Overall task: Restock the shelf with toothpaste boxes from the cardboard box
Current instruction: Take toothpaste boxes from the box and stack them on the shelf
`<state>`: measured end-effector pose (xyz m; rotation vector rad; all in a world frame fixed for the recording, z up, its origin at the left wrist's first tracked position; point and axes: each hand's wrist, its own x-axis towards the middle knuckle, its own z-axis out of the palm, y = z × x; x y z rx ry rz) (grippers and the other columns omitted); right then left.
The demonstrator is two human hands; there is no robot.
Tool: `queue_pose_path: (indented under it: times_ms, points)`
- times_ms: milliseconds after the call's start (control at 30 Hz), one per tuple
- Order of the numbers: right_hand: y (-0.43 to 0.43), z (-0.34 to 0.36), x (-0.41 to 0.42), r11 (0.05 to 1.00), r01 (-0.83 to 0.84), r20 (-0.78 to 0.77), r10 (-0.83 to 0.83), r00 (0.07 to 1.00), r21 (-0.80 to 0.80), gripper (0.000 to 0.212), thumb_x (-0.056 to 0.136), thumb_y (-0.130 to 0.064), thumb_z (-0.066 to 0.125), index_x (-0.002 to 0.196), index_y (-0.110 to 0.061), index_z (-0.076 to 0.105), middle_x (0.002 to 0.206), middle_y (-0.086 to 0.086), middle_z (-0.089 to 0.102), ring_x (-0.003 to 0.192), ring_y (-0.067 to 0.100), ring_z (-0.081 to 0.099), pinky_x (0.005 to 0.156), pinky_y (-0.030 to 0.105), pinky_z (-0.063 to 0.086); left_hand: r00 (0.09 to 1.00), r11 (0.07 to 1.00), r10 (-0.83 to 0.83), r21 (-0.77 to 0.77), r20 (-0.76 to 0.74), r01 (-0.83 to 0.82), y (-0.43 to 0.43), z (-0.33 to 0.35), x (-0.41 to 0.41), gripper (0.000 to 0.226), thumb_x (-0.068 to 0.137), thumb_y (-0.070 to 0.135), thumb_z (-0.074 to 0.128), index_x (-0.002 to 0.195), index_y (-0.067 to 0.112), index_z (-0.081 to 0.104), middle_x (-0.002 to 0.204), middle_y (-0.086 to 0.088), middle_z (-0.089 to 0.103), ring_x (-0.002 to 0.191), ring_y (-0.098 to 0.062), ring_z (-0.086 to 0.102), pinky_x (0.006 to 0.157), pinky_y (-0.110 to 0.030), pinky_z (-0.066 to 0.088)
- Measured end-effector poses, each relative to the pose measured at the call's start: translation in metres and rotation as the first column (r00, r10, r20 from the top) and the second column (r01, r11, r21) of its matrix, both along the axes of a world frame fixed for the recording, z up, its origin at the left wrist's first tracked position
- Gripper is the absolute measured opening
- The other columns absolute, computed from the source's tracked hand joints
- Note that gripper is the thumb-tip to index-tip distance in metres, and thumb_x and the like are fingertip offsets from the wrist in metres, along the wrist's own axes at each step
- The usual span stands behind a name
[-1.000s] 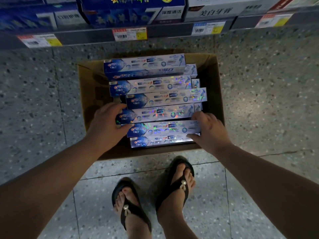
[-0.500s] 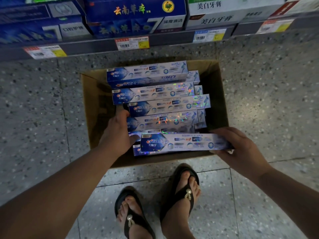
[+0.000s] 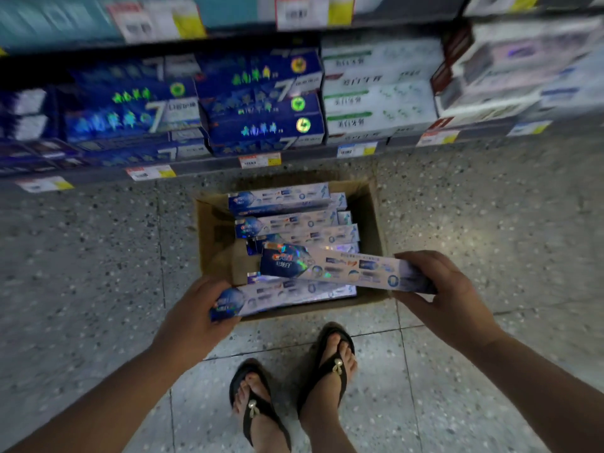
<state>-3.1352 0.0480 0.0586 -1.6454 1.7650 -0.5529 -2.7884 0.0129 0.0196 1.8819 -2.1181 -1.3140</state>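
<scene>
An open cardboard box (image 3: 212, 230) stands on the floor below the shelf and holds several blue-and-silver toothpaste boxes (image 3: 281, 199). My right hand (image 3: 447, 295) grips the right end of one toothpaste box (image 3: 333, 268), lifted above the carton and slightly tilted. My left hand (image 3: 192, 315) grips the left end of a second toothpaste box (image 3: 277, 297) at the carton's near edge. The bottom shelf (image 3: 209, 166) behind the carton carries dark blue and white toothpaste packs.
Price tags (image 3: 260, 160) line the shelf edge. A higher shelf (image 3: 228, 14) runs along the top of the view, blurred. My feet in black sandals (image 3: 327, 364) stand on the speckled tile floor just in front of the carton.
My right hand has lifted its toothpaste box higher out of the carton. My left hand has taken hold of a second box at the near edge. The view has tilted up toward the shelves.
</scene>
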Motion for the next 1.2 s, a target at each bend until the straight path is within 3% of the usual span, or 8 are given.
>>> queue_pose_path:
  times_ms: [200,400,533,667,800,933,1033,1200]
  points:
    - [-0.004,0.159,-0.017,1.0,0.023,-0.067,-0.023,0.997,0.001,0.043,0.065,-0.027,0.071,0.106,-0.014,0.063,0.097,-0.005,0.059,0.085,0.001,0.054,0.077,0.0,0.037,0.987,1.0,0.01,-0.012,-0.159,-0.012,0.002,0.164,-0.016,0.044,0.054,0.049,0.055,0.092,0.067,0.043,0.101,0.037,0.046,0.088,0.018,0.048,0.071,0.0,0.035]
    - [0.018,0.335,-0.05,0.985,0.147,-0.102,-0.156,0.982,-0.093,0.061,0.063,-0.048,0.054,0.111,-0.012,0.063,0.099,0.003,0.063,0.092,0.004,0.052,0.077,-0.005,0.031,0.957,0.979,-0.101,-0.197,-0.271,0.047,-0.006,0.336,-0.066,0.053,0.041,0.055,0.054,0.083,0.081,0.035,0.091,0.058,0.042,0.079,0.034,0.043,0.069,0.005,0.033]
    - [0.05,0.427,-0.084,0.948,0.261,-0.053,-0.275,0.96,-0.184,0.066,0.06,-0.05,0.056,0.111,-0.009,0.061,0.097,-0.006,0.057,0.093,-0.006,0.047,0.081,-0.006,0.03,0.918,0.943,-0.24,-0.301,-0.317,0.142,-0.005,0.424,-0.109,0.054,0.046,0.051,0.066,0.082,0.08,0.038,0.091,0.052,0.048,0.081,0.025,0.05,0.068,0.002,0.036]
    - [0.097,0.503,-0.138,0.905,0.374,-0.004,-0.383,0.924,-0.202,0.054,0.053,-0.054,0.056,0.104,-0.037,0.049,0.098,-0.031,0.055,0.09,-0.022,0.05,0.077,-0.003,0.035,0.864,0.886,-0.386,-0.39,-0.322,0.251,0.004,0.492,-0.17,0.045,0.051,0.053,0.061,0.092,0.065,0.048,0.104,0.025,0.054,0.087,0.009,0.054,0.072,-0.003,0.039]
    - [0.155,0.567,-0.206,0.86,0.441,-0.04,-0.466,0.884,-0.257,0.041,0.058,-0.042,0.068,0.089,-0.06,0.048,0.096,-0.041,0.055,0.084,-0.017,0.053,0.072,0.0,0.038,0.799,0.836,-0.501,-0.424,-0.334,0.347,0.031,0.543,-0.256,0.051,0.048,0.055,0.058,0.094,0.069,0.041,0.11,0.033,0.046,0.086,0.016,0.05,0.072,-0.002,0.036]
    - [0.217,0.612,-0.296,0.82,0.485,-0.065,-0.525,0.848,-0.304,0.044,0.066,-0.01,0.08,0.092,-0.034,0.054,0.081,-0.022,0.061,0.078,-0.025,0.049,0.068,-0.005,0.034,0.739,0.818,-0.561,-0.384,-0.372,0.427,0.068,0.583,-0.362,0.051,0.046,0.054,0.057,0.092,0.069,0.041,0.101,0.041,0.048,0.078,0.017,0.052,0.064,-0.002,0.037]
    - [0.26,0.638,-0.371,0.792,0.518,-0.089,-0.57,0.817,-0.325,0.038,0.067,-0.008,0.08,0.093,-0.019,0.056,0.086,-0.012,0.059,0.076,-0.025,0.049,0.068,-0.004,0.034,0.719,0.818,-0.567,-0.373,-0.4,0.438,0.096,0.604,-0.446,0.055,0.043,0.055,0.059,0.093,0.068,0.041,0.1,0.041,0.048,0.082,0.013,0.053,0.066,-0.003,0.037]
    - [0.305,0.668,-0.482,0.725,0.598,-0.011,-0.639,0.769,-0.341,0.036,0.065,-0.02,0.081,0.09,-0.029,0.056,0.09,-0.014,0.062,0.077,-0.017,0.053,0.069,0.001,0.038,0.704,0.831,-0.556,-0.326,-0.442,0.451,0.132,0.636,-0.57,0.057,0.044,0.046,0.074,0.082,0.074,0.043,0.095,0.045,0.05,0.082,0.014,0.056,0.07,-0.007,0.043]
